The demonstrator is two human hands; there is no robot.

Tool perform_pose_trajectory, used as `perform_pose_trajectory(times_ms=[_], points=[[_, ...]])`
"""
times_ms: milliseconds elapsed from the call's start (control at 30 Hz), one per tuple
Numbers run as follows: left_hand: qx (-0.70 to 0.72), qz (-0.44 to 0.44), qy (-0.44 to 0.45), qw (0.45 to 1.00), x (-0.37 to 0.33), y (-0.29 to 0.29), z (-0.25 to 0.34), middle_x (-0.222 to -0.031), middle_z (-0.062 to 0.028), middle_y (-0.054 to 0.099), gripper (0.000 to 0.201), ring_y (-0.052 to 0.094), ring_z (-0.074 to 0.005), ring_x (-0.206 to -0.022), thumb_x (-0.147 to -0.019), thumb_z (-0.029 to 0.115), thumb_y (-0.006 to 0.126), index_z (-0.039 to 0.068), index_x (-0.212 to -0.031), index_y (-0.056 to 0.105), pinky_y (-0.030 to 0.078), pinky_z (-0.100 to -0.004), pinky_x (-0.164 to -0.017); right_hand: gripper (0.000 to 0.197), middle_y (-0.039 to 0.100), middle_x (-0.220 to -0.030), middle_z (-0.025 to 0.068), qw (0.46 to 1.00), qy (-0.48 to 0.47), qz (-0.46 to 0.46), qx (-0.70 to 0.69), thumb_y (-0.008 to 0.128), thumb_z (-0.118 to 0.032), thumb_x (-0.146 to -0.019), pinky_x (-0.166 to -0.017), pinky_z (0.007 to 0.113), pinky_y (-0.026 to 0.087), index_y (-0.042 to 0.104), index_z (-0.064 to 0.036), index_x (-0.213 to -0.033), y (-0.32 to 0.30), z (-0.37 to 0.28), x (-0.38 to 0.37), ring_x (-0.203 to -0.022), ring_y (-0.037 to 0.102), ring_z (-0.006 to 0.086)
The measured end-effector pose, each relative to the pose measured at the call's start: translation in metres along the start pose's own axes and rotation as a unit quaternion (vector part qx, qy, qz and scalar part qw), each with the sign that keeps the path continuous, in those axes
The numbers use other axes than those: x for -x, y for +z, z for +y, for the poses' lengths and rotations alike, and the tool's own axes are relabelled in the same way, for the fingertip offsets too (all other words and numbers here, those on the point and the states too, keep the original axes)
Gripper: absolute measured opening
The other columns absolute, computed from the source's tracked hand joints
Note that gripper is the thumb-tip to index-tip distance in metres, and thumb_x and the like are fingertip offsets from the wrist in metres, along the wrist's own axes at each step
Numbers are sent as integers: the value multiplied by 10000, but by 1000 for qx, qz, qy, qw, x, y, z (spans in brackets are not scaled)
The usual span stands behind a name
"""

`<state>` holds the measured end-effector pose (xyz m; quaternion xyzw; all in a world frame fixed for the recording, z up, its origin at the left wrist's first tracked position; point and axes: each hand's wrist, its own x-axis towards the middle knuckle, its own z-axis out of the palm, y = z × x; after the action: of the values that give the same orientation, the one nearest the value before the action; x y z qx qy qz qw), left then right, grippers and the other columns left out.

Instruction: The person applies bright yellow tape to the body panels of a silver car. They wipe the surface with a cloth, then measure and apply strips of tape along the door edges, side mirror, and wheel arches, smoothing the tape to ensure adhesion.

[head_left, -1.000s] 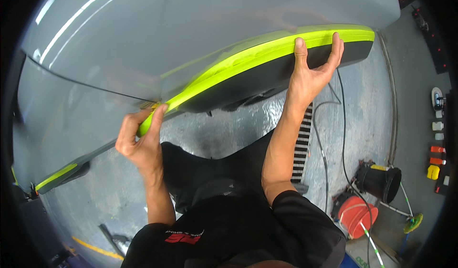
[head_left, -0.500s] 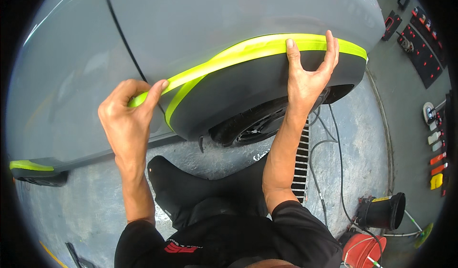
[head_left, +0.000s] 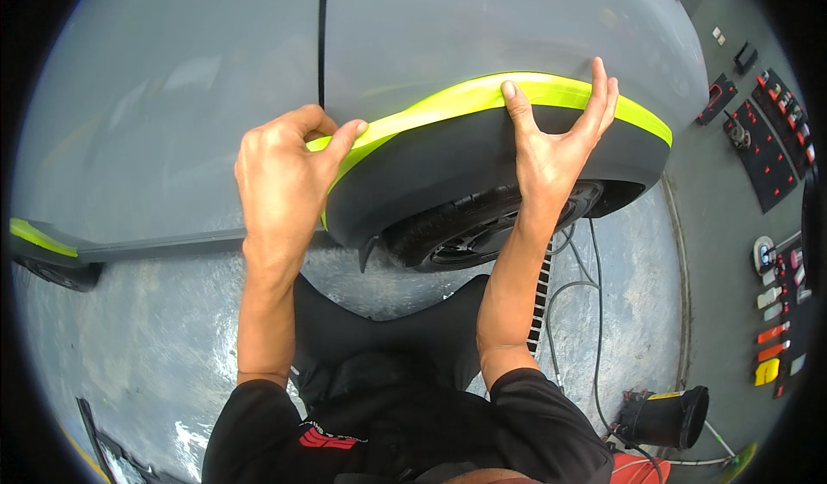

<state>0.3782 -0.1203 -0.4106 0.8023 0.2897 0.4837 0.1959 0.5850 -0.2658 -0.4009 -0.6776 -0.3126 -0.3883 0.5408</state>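
Bright yellow-green masking tape (head_left: 465,99) runs along the upper edge of the dark wheel arch trim (head_left: 448,152) on a grey car (head_left: 413,27). My left hand (head_left: 289,169) pinches the tape between thumb and fingers, just beside the black door gap. From there the strip stretches rightward over tape lying on the arch's left side. My right hand (head_left: 556,143) is spread on the arch, thumb on the tape near the top of the curve and fingers farther right. Below the trim sits the wheel (head_left: 469,238), partly hidden by my right forearm.
Another taped wheel arch (head_left: 43,238) shows at far left. Behind my right arm, a floor drain grate (head_left: 538,307) and hoses (head_left: 596,312) cross the floor. A black bucket (head_left: 676,417) stands at lower right. Tools hang on the right wall (head_left: 736,225).
My left hand has moved right and slightly up, nearer my right hand, still pinching the tape. My right hand stays on the arch. The view has shifted left.
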Motion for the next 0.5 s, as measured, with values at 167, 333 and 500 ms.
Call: perform_pose_trajectory(times_ms=[167,333,500], points=[[44,3,-29,999,6,2,-4,-652,-143,690,293,642,-292,-552,-852,269,895,0,-829,782,509,-392,-588,1115,172,-1742,257,1000,-5,-21,1,981,-444,-734,-1267,712,63,382,-197,-1642,0,-3,-1,-1618,203,454],[42,48,-6,998,22,21,-12,-686,-111,683,295,632,-298,-574,-854,283,895,27,-798,759,482,-407,-561,1154,144,-1739,277,999,3,-41,15,995,-439,-704,-1260,724,46,369,-204,-1643,-3,-9,-3,-1615,211,460],[23,124,24,992,36,38,-18,-716,-86,667,309,614,-290,-571,-856,296,897,47,-786,729,456,-400,-538,1117,213,-1710,314,998,-23,-41,35,1024,-400,-692,-1285,562,218,440,-149,-1611,-1,-17,1,-1617,211,421]])
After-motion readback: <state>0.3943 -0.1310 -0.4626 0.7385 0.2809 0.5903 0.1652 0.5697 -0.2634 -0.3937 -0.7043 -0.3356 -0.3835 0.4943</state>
